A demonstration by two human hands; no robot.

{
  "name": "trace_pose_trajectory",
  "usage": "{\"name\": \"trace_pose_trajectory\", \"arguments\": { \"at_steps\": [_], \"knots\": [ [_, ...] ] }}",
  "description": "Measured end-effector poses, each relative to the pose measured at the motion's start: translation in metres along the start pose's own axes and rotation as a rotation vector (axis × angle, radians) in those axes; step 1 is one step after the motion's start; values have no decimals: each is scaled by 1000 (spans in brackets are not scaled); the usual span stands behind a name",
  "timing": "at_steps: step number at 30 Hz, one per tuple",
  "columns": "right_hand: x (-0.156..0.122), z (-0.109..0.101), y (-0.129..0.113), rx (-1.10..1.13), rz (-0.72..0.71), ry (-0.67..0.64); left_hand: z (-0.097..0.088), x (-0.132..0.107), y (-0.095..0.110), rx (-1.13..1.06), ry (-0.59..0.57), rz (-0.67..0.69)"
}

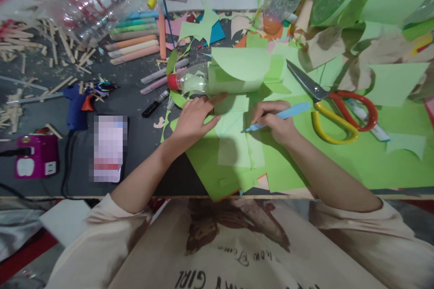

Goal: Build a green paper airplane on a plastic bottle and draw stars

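My right hand (276, 122) is closed around a light blue pen (288, 112), its tip down at the right edge of a pale green paper piece (233, 144). Faint drawn lines cross that paper. My left hand (196, 119) lies with fingers spread on the paper's upper left side, holding nothing. Just beyond both hands a clear plastic bottle (195, 80) with a red cap lies on its side, partly wrapped in pale green paper (237, 72). Larger bright green sheets (288, 167) lie beneath the pale piece.
Scissors (317, 92) with red and yellow handles lie open at the right. On the left are a blue glue gun (75, 108), a phone (108, 149) and a purple power adapter (36, 157). Wooden sticks, colored markers (135, 38), plastic bottles (105, 4) and paper scraps fill the back.
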State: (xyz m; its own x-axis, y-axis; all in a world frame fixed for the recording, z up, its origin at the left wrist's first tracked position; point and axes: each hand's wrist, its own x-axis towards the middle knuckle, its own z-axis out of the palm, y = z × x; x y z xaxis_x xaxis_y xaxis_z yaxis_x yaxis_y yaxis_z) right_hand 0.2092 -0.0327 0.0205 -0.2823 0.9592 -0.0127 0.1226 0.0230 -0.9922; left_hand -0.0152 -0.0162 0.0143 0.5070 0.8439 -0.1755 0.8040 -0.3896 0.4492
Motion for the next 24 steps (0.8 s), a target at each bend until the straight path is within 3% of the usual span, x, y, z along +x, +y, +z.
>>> {"name": "trace_pose_trajectory", "arguments": {
  "at_steps": [3, 11, 24],
  "knots": [
    [0, 2, 2, 3, -66, 52, 2, 0, -2, 1, 17, 20],
    [-2, 18, 6, -128, -108, -29, 0, 1, 2, -9, 1, -14],
    [1, 19, 3, -224, -36, -107, -5, -1, 6, -37, -9, -21]
  ]
}}
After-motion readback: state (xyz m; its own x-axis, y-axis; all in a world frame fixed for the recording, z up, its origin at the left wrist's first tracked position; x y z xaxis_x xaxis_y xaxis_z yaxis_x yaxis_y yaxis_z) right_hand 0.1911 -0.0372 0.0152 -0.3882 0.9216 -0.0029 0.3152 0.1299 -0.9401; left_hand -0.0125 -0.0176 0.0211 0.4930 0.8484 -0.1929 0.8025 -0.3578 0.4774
